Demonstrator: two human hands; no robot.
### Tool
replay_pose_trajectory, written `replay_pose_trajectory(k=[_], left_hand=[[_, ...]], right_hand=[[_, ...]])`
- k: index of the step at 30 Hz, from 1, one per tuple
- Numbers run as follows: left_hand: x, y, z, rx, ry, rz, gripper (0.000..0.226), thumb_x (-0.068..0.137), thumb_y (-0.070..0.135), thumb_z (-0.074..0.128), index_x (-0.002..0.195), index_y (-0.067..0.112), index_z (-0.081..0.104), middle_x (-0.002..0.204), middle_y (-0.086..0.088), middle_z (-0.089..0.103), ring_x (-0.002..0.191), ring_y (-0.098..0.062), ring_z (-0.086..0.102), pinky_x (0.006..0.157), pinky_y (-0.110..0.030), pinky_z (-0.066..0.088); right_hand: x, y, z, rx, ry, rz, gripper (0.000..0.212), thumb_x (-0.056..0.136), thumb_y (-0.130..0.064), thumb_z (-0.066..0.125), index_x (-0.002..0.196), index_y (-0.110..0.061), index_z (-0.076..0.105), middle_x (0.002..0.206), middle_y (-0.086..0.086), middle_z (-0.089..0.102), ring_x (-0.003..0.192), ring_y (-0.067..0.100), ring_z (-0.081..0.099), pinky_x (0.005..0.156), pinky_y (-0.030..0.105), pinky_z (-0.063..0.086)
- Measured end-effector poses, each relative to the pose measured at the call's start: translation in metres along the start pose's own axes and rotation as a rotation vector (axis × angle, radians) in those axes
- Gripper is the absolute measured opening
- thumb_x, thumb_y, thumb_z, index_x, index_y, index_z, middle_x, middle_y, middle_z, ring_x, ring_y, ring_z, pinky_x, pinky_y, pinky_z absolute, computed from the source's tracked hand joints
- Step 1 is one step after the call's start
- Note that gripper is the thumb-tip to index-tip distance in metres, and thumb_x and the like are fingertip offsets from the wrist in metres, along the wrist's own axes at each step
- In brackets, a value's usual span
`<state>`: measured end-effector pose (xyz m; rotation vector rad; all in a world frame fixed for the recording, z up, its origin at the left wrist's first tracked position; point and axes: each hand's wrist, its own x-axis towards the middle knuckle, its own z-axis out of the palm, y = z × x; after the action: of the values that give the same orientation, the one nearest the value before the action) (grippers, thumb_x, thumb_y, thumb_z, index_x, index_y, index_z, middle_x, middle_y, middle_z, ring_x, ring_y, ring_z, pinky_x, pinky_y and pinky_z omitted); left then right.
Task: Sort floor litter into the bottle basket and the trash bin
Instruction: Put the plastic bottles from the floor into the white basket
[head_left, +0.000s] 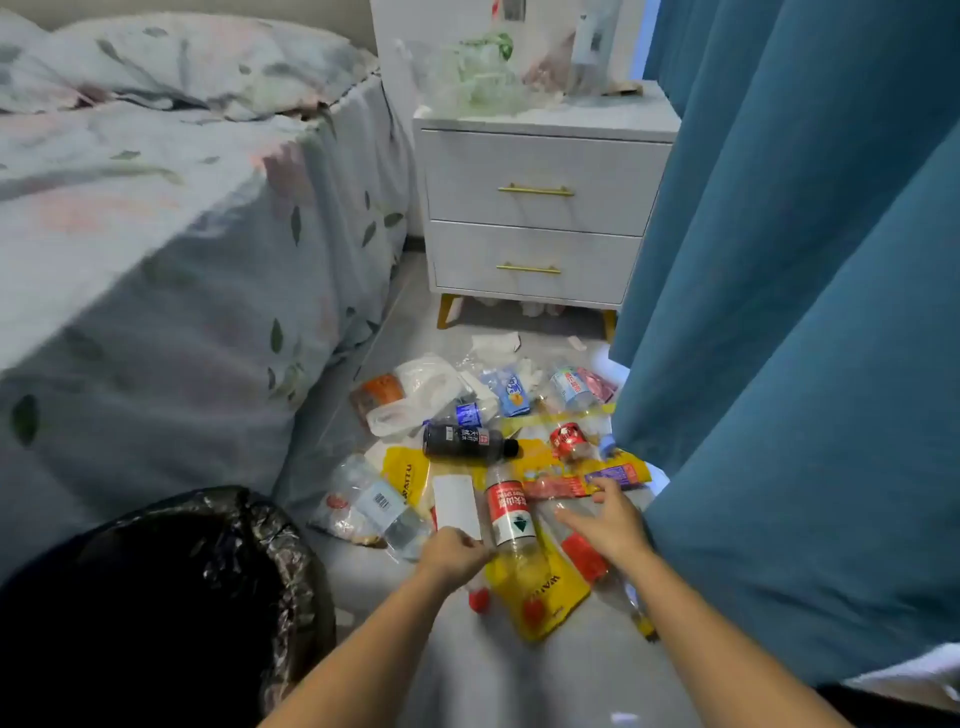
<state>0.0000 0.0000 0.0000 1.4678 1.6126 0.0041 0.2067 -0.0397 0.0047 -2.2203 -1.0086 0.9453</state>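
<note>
Head view: nearest, the lined bin (156, 587) sits at lower left. Just beyond, the left hand (453, 555) pinches a white carton (457, 506); the right hand (608, 519) hovers, fingers spread and holding nothing, over a clear bottle (597, 564). Farther off, litter (483, 415) covers the floor up to the nightstand (540, 218). No bottle basket shows. Sorting looks barely begun.

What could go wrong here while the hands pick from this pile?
1. The left hand grips a white card right beside the red-label bottle; lifting it may roll the bottle.
2. The right hand hovers open over a clear bottle lying on wrappers, so it may drag a yellow wrapper along.
</note>
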Motion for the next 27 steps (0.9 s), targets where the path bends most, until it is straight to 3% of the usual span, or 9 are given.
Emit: replay_pose_trajectory(k=[2, 6, 8, 12, 16, 20, 23, 27], left_hand=[[0.016, -0.007, 0.012, -0.052, 0.026, 0.008, 0.023, 0.085, 0.027, 0.062, 0.085, 0.006, 0.071, 0.077, -0.007, 0.06, 0.069, -0.019, 0.055, 0.062, -0.025, 0.045], [0.035, -0.025, 0.043, -0.175, 0.047, 0.018, 0.021, 0.083, 0.026, 0.064, 0.064, 0.018, 0.058, 0.062, -0.002, 0.055, 0.059, -0.016, 0.05, 0.061, -0.028, 0.044], [0.034, -0.031, 0.056, -0.172, 0.041, 0.024, 0.022, 0.081, 0.033, 0.067, 0.067, 0.019, 0.059, 0.061, 0.002, 0.055, 0.061, -0.016, 0.054, 0.065, -0.031, 0.05], [0.044, -0.025, 0.072, -0.196, 0.048, 0.039, 0.042, 0.079, 0.046, 0.069, 0.101, 0.011, 0.064, 0.083, -0.004, 0.062, 0.075, -0.022, 0.059, 0.068, -0.032, 0.05], [0.052, -0.008, 0.079, -0.236, 0.158, 0.069, 0.051, 0.078, 0.045, 0.071, 0.116, 0.012, 0.061, 0.105, -0.005, 0.067, 0.086, -0.016, 0.061, 0.062, -0.021, 0.043], [0.045, 0.001, 0.08, -0.278, 0.329, 0.125, 0.052, 0.079, 0.043, 0.07, 0.119, 0.012, 0.055, 0.114, -0.006, 0.064, 0.09, -0.016, 0.059, 0.075, -0.029, 0.051], [0.035, 0.004, 0.076, -0.218, 0.399, 0.348, 0.062, 0.077, 0.038, 0.073, 0.13, 0.018, 0.048, 0.125, -0.005, 0.055, 0.11, -0.019, 0.056, 0.093, -0.035, 0.05], [0.024, 0.002, 0.058, 0.303, 0.285, 0.845, 0.095, 0.064, 0.039, 0.078, 0.144, 0.042, 0.026, 0.152, 0.008, 0.028, 0.14, -0.019, 0.022, 0.113, -0.044, 0.026]], right_hand=[[0.015, 0.014, 0.013, -0.085, 0.006, -0.03, 0.084, 0.069, -0.046, 0.079, 0.137, -0.016, 0.04, 0.135, 0.013, 0.052, 0.124, 0.034, 0.048, 0.102, 0.042, 0.042], [0.043, 0.045, 0.027, -0.297, -0.045, -0.006, 0.098, 0.064, -0.064, 0.072, 0.142, -0.02, 0.033, 0.14, 0.012, 0.047, 0.126, 0.035, 0.046, 0.102, 0.043, 0.042], [0.05, 0.061, 0.032, -0.312, -0.064, -0.002, 0.098, 0.062, -0.067, 0.071, 0.141, -0.022, 0.034, 0.136, 0.011, 0.049, 0.122, 0.033, 0.051, 0.099, 0.043, 0.046], [0.054, 0.088, 0.045, -0.352, -0.077, -0.007, 0.093, 0.055, -0.072, 0.071, 0.128, -0.022, 0.042, 0.124, 0.006, 0.058, 0.109, 0.027, 0.058, 0.09, 0.041, 0.051], [0.057, 0.097, 0.045, -0.317, -0.057, -0.02, 0.088, 0.055, -0.072, 0.071, 0.123, -0.021, 0.045, 0.116, 0.005, 0.062, 0.099, 0.025, 0.061, 0.084, 0.037, 0.053], [0.055, 0.093, 0.03, -0.131, -0.012, -0.014, 0.08, 0.058, -0.065, 0.075, 0.121, -0.021, 0.051, 0.11, 0.004, 0.062, 0.088, 0.021, 0.055, 0.075, 0.03, 0.046], [0.046, 0.087, 0.017, -0.002, -0.145, -0.01, 0.07, 0.058, -0.061, 0.078, 0.114, -0.025, 0.058, 0.103, -0.001, 0.067, 0.089, 0.019, 0.064, 0.08, 0.032, 0.052], [0.026, 0.072, -0.005, 0.11, -0.522, 0.044, 0.082, 0.045, -0.061, 0.082, 0.114, -0.021, 0.062, 0.099, 0.006, 0.074, 0.089, 0.023, 0.072, 0.086, 0.04, 0.057]])
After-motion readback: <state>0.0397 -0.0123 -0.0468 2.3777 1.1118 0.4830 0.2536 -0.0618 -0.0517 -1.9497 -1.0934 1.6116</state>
